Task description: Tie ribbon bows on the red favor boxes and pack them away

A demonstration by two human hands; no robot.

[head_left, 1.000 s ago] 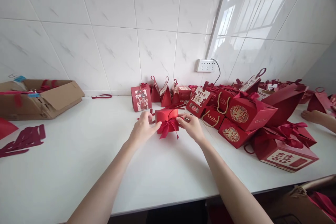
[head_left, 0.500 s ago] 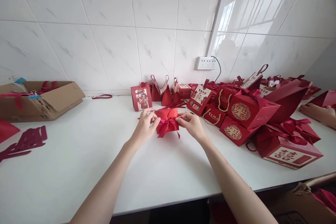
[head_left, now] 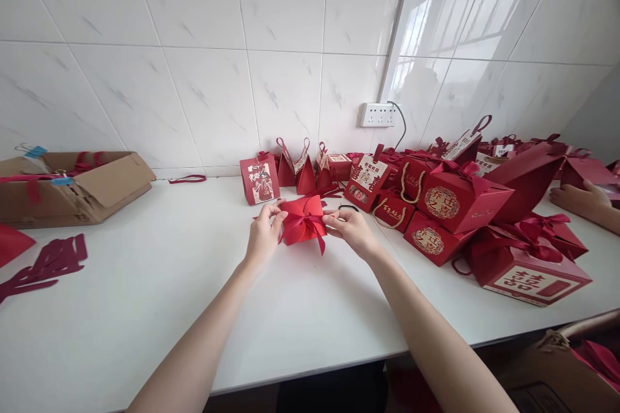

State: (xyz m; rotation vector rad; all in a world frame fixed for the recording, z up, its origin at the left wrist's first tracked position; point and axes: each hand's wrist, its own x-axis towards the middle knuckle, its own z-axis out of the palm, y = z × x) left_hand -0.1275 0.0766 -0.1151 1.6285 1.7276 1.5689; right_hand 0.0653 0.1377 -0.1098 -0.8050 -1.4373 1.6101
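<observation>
- Gift box, small and red, sits at the centre of the frame between the two hands, just over the white bench. It is tilted, with its bow side turned up toward the camera. Whether its lower edge rests on the bench cannot be told.
- A red bow is tied across its front, with the tails hanging toward the lower right.
- The left hand pinches the box's left edge, thumb in front and fingers curled behind.
- The right hand pinches the right edge beside the bow, fingertips together.
- Both forearms reach in from the bottom of the frame.
- Just behind the gift box, toward the wall, stand a printed box and a few pointed bags.
- A thin black loop lies on the bench just above the right hand.
- A pile of red boxes with gold marks and rope handles fills the right of the frame. A larger ribboned case lies in front of it.
- At the far right edge, another person's hand rests on the bench among those boxes.
- At the left, an open carton stands against the wall, with red paper cut-outs below it.
- A loose ribbon lies at the foot of the wall.
- A socket is on the tiles, upper right of centre.
</observation>
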